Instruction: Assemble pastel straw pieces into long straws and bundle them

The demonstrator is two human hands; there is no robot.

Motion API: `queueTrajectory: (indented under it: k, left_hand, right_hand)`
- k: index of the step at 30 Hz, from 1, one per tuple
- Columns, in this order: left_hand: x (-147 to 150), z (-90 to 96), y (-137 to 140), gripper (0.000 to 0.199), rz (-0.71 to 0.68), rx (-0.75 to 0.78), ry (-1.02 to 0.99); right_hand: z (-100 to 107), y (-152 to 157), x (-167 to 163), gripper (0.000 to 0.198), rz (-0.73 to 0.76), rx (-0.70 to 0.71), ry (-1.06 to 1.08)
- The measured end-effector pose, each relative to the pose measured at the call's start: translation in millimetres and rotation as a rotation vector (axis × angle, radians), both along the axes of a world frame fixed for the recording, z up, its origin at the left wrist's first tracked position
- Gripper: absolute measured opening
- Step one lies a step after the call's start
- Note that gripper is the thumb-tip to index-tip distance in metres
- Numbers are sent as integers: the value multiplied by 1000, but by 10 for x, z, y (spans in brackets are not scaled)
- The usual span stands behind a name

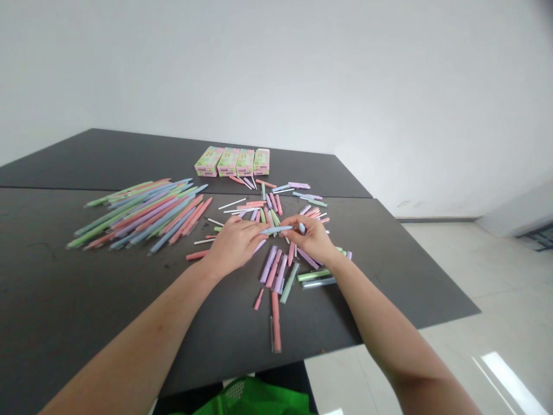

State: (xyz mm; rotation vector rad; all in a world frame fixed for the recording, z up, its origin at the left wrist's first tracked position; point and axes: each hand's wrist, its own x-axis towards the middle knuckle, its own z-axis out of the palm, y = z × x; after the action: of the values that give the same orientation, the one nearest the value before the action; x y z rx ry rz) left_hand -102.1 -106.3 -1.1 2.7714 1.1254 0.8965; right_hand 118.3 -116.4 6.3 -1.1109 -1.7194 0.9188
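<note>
My left hand (233,242) is closed on one end of a light blue pen (275,230), which lies nearly level just above the table. The fingertips of my right hand (314,239) pinch its other end. A short light blue piece (302,228), perhaps a pen cap, pokes out among my right fingers. Below my hands lie loose purple, red and green pen parts, such as a purple barrel (268,264) and a green barrel (290,282). Thin white refills (242,210) are scattered beyond them. My hands partly cover this spread.
A heap of pastel pens (142,216) lies on the left of the dark table (108,311). Several small pink and green boxes (231,161) stand in a row at the back. Near the front edge is a red barrel (276,323). A white wall rises behind.
</note>
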Motion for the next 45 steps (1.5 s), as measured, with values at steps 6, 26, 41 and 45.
queueTrajectory:
  k: [6,26,41,45]
  left_hand:
    - [9,35,-26,23,-1,50,12]
    - [3,33,-21,21,32,-3,6]
    - [3,18,-2,26,34,-11,13]
    - [12,-2,-13,24,23,2,6]
  right_hand:
    - [-37,-6,-21,27,-5,5,-97]
    - [13,13,9,24,-7,-36,-30]
    - [-31,15,-10,27,-12,-12,-10]
    - [-42,13,-19,32,-14,-51,-122]
